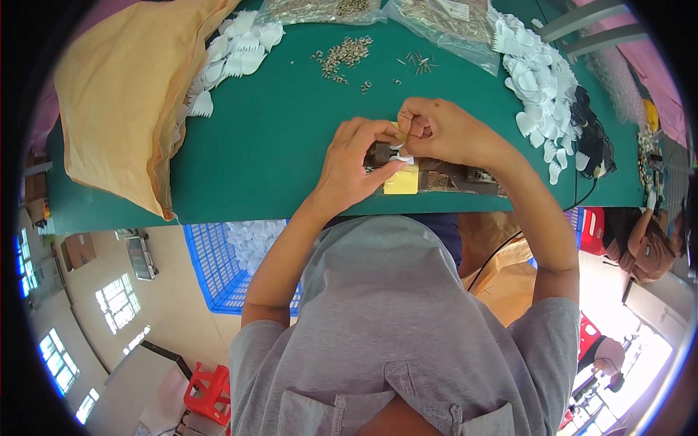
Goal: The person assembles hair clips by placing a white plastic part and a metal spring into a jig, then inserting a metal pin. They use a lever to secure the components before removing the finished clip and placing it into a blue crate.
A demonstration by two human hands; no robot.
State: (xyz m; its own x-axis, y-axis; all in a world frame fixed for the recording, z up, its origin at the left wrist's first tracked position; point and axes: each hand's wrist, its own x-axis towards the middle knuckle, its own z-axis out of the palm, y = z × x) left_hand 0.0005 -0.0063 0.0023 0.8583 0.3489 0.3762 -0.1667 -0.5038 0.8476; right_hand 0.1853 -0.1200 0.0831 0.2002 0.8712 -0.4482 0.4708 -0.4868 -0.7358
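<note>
Head view: both bare hands meet over a dark metal fixture [380,152] near the front edge of a green table [254,178]. A small white piece [402,157] sits at the fixture, between the hands and partly covered by fingers. The left hand [352,163] curves around the fixture, thumb low by the white piece and fingers above; I cannot tell whether they clamp the piece or only steady it. The right hand [451,134] has its thumb and forefinger bent close together just over the piece; whether anything is pinched there is too small to tell. A yellow block [401,182] lies just below the white piece.

Farther back on the table lie a heap of small metal clips [347,55] and, to its right, some loose thin pins [419,63]. Two clear plastic bags [445,23] of metal parts lie behind them. White toothed pieces are piled at left [243,51] and right [534,87]. A tan paper sack [120,102] leans at far left; below the table stands a blue basket [207,269] holding white pieces.
</note>
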